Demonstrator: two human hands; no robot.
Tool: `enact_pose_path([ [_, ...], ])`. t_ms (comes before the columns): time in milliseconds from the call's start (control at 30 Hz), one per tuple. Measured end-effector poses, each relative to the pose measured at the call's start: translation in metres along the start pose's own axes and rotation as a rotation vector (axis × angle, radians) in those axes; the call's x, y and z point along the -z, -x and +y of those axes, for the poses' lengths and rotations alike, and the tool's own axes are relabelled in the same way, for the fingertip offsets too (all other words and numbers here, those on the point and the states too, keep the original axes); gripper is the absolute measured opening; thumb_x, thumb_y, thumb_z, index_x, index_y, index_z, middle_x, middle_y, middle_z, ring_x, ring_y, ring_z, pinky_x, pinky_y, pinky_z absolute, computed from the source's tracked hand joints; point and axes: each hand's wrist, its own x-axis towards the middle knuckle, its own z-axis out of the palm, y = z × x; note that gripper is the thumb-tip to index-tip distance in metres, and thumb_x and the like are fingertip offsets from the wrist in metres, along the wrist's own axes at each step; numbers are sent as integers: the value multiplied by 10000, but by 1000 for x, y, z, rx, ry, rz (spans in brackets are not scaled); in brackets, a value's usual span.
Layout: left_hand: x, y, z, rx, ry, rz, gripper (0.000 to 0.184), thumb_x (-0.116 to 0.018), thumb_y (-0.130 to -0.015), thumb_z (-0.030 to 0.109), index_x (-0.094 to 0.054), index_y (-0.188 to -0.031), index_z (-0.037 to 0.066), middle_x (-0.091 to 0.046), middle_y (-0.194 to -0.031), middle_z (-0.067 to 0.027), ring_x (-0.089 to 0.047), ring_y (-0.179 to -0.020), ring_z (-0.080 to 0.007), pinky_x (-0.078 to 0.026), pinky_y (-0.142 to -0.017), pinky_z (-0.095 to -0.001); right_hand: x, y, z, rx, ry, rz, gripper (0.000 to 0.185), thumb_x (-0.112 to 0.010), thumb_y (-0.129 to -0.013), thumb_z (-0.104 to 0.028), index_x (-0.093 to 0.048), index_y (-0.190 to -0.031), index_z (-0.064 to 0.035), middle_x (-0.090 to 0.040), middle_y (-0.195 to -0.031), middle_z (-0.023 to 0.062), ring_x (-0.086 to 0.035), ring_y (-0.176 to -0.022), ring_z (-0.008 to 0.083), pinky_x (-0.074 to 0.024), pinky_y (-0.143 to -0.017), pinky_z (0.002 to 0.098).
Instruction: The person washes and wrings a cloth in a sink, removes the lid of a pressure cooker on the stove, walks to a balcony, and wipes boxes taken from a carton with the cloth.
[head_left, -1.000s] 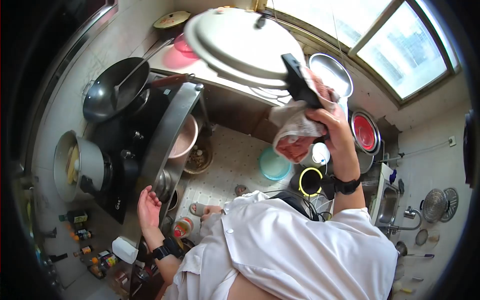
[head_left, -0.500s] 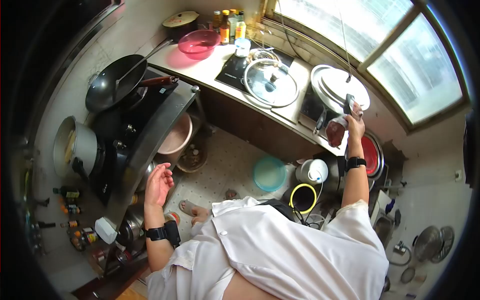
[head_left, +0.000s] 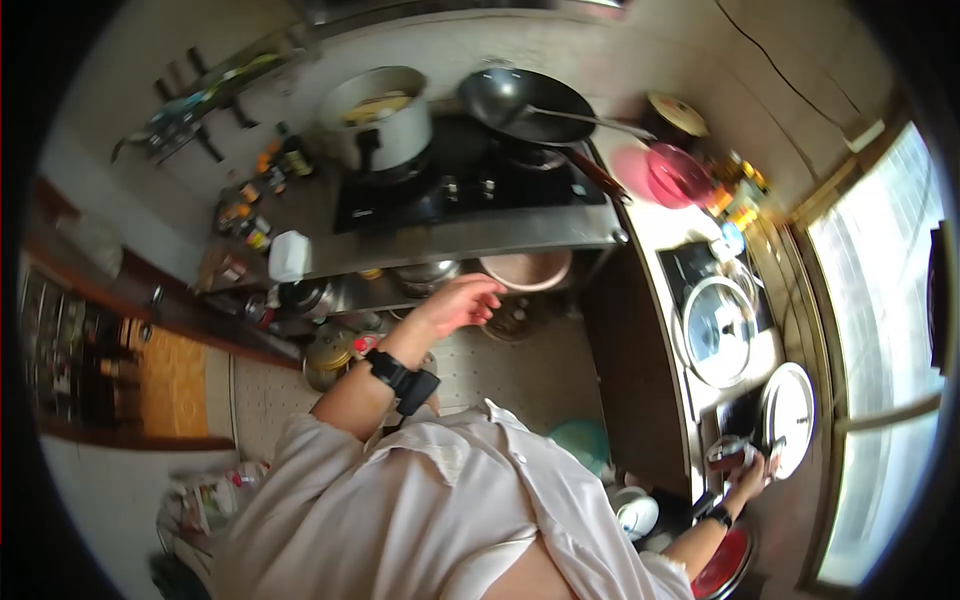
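at upper left of the frame, the bottles point(head_left: 245, 225) carry colored labels too blurred to read. near upper center, a small pale mark on the black stove point(head_left: 420, 205) is also illegible. at center, the left hand point(head_left: 462, 305) holds nothing, its fingers loosely bent and slightly apart, nearest the pink basin point(head_left: 527, 272). right of it, the glass lid point(head_left: 718, 335) looks stiff, slick and breakable. at lower right, the right hand point(head_left: 752, 477) is at the dark handle point(head_left: 778, 447) of the pale round pan point(head_left: 792, 415), which is on the counter; i cannot tell how tightly the fingers close. the pan looks rigid and fairly heavy, probably smooth at the rim, so the handle seems the best hold. no brand is readable on it.
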Motion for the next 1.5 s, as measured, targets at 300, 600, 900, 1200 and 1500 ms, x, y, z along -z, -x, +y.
enact_pose_path([
  [300,3,-6,-7,26,-9,-24,201,-566,-1042,256,-663,-1140,110,-636,-891,25,-605,-752,-87,-498,-678,-248,24,40,-11,4,-147,62,536,-507,-1009,-474,-623,-1373,-98,-679,-1007,77,-630,-742,190,-512,-634,296],
  [600,28,-18,-17,51,-31,-86,241,-534,-1038,284,-654,-1140,101,-652,-937,2,-611,-738,-76,-514,-703,-239,-16,229,-25,552,271,231,534,-464,-1044,-434,-596,-1404,-63,-666,-1190,122,-643,-990,250,-513,-858,361],
  [900,41,-41,-38,253,-153,-302,679,-576,-1008,445,-329,-1598,216,-476,-1515,-111,-546,-1296,-268,-501,-1022,-486,-218,401,-97,395,173,-1187,528,-467,-1066,-336,-535,-1423,47,-567,-1395,132,-563,-1187,226,-455,-1025,377],
  [1200,187,-27,-46,-222,1028,-689,536,-489,-1059,311,-386,-1541,102,-534,-1169,-106,-623,-983,-269,-567,-754,-470,-410,656,-162,-964,-113,-1770,479,-462,-1058,-516,-649,-967,-85,-639,-762,22,-561,-576,110,-435,-474,236],
  [1500,292,42,8,-468,-400,543,339,-562,-1038,281,-641,-1247,27,-693,-1136,-54,-656,-1038,-150,-525,-953,-274,-476,794,-154,118,179,-1935,515,-464,-1086,-487,-640,-849,-64,-549,-666,-35,-451,-492,73,-365,-434,240],
])
